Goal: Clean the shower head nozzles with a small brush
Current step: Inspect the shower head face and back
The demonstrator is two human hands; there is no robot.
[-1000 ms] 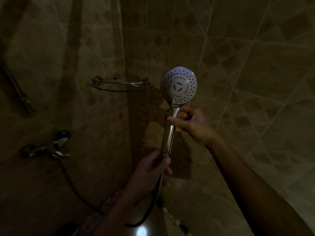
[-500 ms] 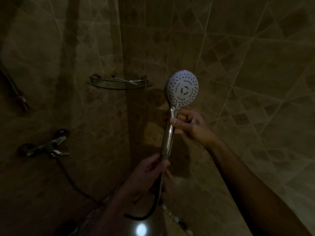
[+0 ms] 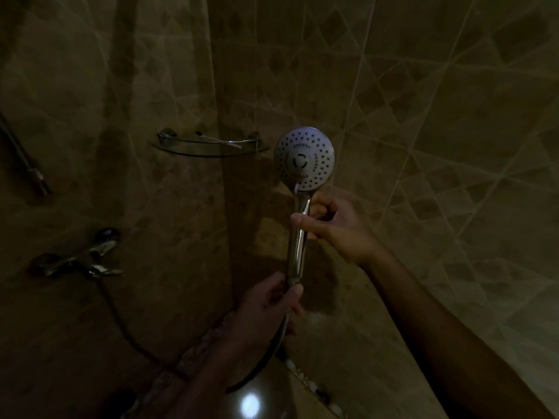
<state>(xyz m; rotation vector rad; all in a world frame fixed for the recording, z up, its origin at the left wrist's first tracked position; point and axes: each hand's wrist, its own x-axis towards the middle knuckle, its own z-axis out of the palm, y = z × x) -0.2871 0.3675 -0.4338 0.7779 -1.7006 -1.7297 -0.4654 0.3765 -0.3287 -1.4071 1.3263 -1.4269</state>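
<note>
glossy chrome handle [image 3: 297, 243] — glass shelf [image 3: 211, 148], tiled wall [image 3: 423, 116]

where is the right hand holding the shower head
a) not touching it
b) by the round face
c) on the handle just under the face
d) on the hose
c: the right hand wraps the chrome handle just below the round face of the shower head, while the left hand holds the handle's bottom end.
</note>
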